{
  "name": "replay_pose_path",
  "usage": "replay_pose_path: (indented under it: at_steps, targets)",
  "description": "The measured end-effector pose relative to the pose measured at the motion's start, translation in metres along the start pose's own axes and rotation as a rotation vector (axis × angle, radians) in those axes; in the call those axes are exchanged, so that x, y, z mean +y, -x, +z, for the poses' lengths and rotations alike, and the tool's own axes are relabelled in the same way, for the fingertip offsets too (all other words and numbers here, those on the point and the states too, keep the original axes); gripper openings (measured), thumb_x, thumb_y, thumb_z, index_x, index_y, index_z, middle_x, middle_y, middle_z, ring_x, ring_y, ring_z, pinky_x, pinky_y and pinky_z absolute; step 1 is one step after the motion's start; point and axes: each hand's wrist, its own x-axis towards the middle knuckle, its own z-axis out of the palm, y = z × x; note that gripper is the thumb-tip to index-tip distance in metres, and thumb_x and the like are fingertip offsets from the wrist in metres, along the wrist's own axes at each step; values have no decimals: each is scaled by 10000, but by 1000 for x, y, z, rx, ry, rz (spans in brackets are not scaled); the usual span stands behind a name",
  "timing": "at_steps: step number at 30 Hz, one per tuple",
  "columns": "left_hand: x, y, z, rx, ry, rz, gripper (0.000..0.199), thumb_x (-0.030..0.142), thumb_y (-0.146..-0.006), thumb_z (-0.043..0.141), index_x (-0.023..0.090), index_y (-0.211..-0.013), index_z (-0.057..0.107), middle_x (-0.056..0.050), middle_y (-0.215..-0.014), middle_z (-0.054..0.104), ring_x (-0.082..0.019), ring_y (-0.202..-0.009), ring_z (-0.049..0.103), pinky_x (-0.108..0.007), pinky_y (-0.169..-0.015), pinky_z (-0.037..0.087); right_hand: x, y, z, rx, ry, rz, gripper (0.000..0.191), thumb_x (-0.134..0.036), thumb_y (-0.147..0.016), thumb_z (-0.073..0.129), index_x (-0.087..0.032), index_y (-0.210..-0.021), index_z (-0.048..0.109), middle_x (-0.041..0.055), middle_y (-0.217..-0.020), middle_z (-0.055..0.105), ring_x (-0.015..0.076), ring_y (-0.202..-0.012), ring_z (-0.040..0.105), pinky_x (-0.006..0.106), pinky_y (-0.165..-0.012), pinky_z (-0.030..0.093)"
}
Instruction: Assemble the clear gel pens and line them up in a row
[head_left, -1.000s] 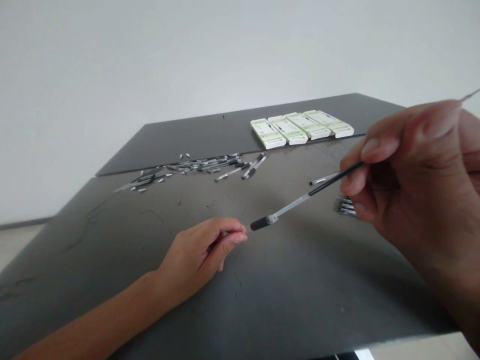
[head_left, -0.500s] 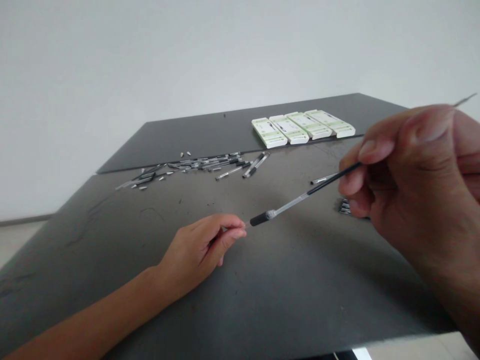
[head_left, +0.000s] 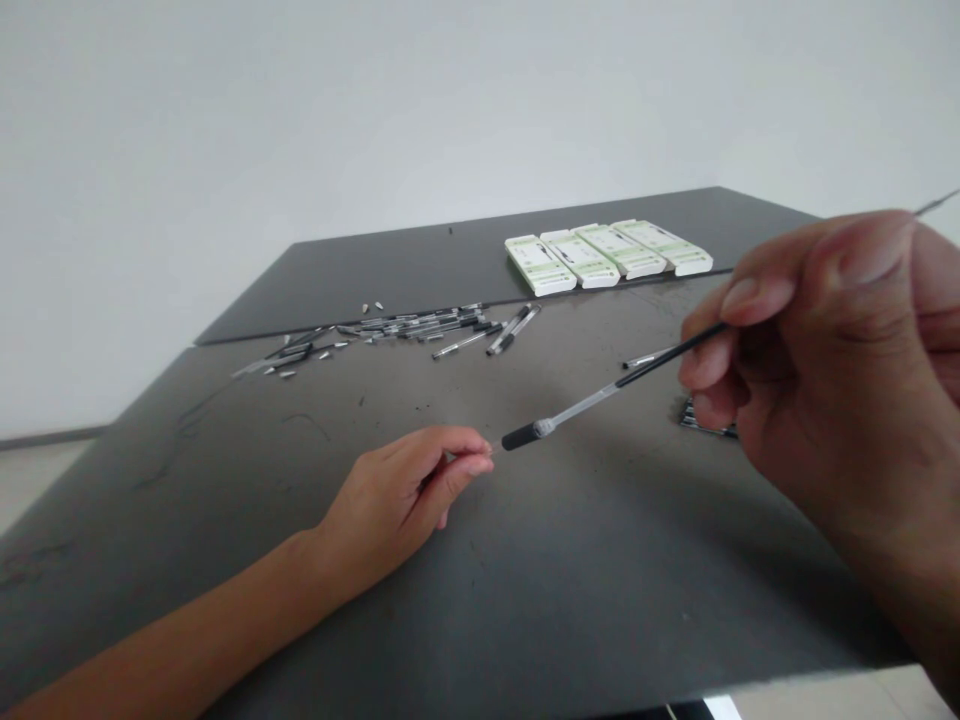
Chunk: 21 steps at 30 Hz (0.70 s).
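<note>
My left hand (head_left: 412, 485) is closed, with thumb and fingertips pinching the clear part of a pen barrel; the rest of the barrel is hidden in the hand. Its black grip (head_left: 521, 437) sticks out to the right. From the grip's open end a thin pen refill (head_left: 637, 373) slants up to the right, its near stretch whitish and clear, its farther stretch black with ink. My right hand (head_left: 817, 330), large and close to the camera, is closed around the refill. The refill's fine tip (head_left: 937, 202) shows beyond the knuckles at the right edge.
A dark table (head_left: 337, 640) spreads below. Several pen barrels (head_left: 420, 325) lie heaped at its middle left, with small pale cone tips (head_left: 287, 374) around them. White-green boxes (head_left: 607, 255) lie farther back. More pens (head_left: 697, 418) are partly hidden behind my right hand.
Almost nothing differs. My right hand and the refill have shifted very slightly to the right; both hands keep their grip.
</note>
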Motion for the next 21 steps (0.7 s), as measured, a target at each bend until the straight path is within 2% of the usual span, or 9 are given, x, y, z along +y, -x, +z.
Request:
replay_pose_path:
  at_steps: [10, 15, 17, 21]
  targets:
    - [-2, -1, 1, 5, 5, 5, 138, 206, -1065, 585, 246, -1069, 717, 133, -577, 617, -59, -450, 626, -169, -551, 456, 3, -1, 0, 3, 7, -53, 311, -228, -1089, 636, -249, -826, 799, -3, -783, 678, 99, -577, 619, 238, -383, 456]
    - [2, -1, 1, -21, 5, -39, 127, 245, -1069, 595, 248, -1064, 722, 124, -593, 635, -73, -460, 635, -185, -572, 478, 5, -2, -1, -7, 13, -75, 278, -252, -1068, 675, -242, -822, 803, 2, -777, 694, 107, -553, 616, 253, -364, 435]
    - [3, -1, 1, -34, 15, -61, 130, 270, -1072, 594, 253, -1071, 723, 125, -582, 633, -83, -455, 635, -195, -574, 484, 6, -1, -1, -25, 48, -65, 261, -292, -1060, 693, -253, -829, 808, 0, -787, 713, 111, -553, 615, 256, -368, 437]
    - [3, -1, 3, -49, 30, -66, 153, 301, -1082, 578, 257, -1070, 723, 113, -591, 659, -94, -455, 627, -208, -579, 490, 8, 5, -1, -145, 117, -29, 246, -320, -1060, 687, -295, -856, 821, -29, -814, 764, 102, -555, 633, 225, -400, 472]
